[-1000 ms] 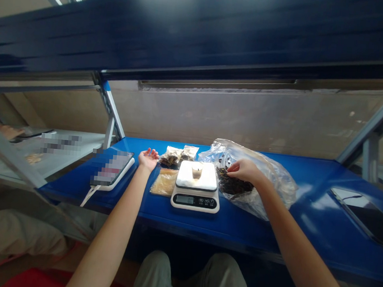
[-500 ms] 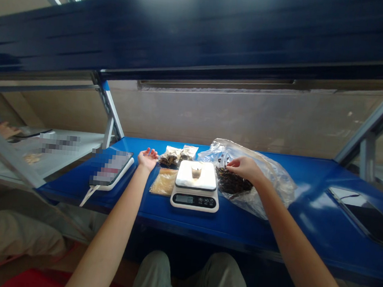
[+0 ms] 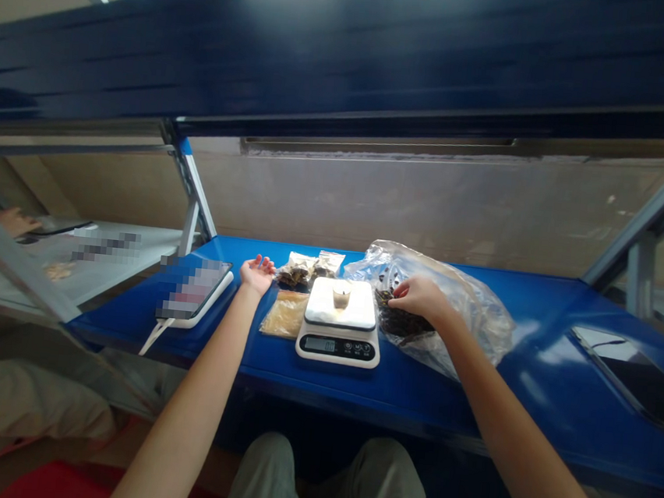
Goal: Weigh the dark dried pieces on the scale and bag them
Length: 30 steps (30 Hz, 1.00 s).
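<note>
On my feed: dark dried clumps point(image 3: 400, 324) in clear plastic bag point(image 3: 472, 313), just right of kitchen scale point(image 3: 337, 347), long axis sideways. Right hand point(image 3: 421, 297) fingers bunched on top, tips hidden, grip unclear. Left hand point(image 3: 257, 275), left of scale, palm up, fingers apart.

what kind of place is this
Probably a small weighing and packing station: a digital scale sits on a blue metal shelf, beside a clear plastic bag of dark dried pieces and small filled packets.
</note>
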Tool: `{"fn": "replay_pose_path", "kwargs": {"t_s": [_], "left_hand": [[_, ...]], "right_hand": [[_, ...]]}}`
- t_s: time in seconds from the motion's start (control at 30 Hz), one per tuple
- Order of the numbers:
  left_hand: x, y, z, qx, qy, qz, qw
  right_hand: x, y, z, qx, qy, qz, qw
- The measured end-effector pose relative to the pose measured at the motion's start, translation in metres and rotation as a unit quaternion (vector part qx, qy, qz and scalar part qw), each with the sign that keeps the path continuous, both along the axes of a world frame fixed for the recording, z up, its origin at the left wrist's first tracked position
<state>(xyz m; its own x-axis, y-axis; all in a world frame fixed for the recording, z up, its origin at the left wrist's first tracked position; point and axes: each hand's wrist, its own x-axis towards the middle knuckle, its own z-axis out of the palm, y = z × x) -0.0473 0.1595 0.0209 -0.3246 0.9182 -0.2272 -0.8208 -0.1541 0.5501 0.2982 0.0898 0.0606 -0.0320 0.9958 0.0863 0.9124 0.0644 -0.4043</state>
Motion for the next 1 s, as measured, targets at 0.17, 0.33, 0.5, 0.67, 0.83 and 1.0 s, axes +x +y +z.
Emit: {"fn": "replay_pose_path", "kwargs": {"t_s": [0.17,0.33,0.5,0.67,0.83,1.0], "left_hand": [[0.0003,-0.0005,0.0005,-0.009,0.005,0.004,1.0],[0.001,-0.0023,0.0018,-0.003,0.0,0.001,1.0],[0.0001,-0.0023,0.0011,0.007,-0.003,-0.002,1.0],[0.0,-0.0026,0.0009,0.007,0.003,-0.002,1.0],[0.0002,-0.0023,0.0013,-0.001,0.006,0.0,1.0],[-0.0008,-0.0014,0.0007,-0.002,0.011,-0.001,1.0]], "right_hand": [[-0.0031,0.0015,-0.0023,-0.003,-0.005,0.004,1.0],[-0.0011,0.0042,-0.0059,0.009,0.005,0.003,1.0],[-0.0017,0.0037,-0.0058,0.015,-0.01,-0.003,1.0],[-0.0003,0.0019,-0.0016,0.038,-0.001,-0.013,0.999],[0.0035,0.0056,-0.0036,0.088,0.023,-0.004,0.996],[0.0029,0.0084,-0.0079,0.059,0.071,0.013,0.996]]}}
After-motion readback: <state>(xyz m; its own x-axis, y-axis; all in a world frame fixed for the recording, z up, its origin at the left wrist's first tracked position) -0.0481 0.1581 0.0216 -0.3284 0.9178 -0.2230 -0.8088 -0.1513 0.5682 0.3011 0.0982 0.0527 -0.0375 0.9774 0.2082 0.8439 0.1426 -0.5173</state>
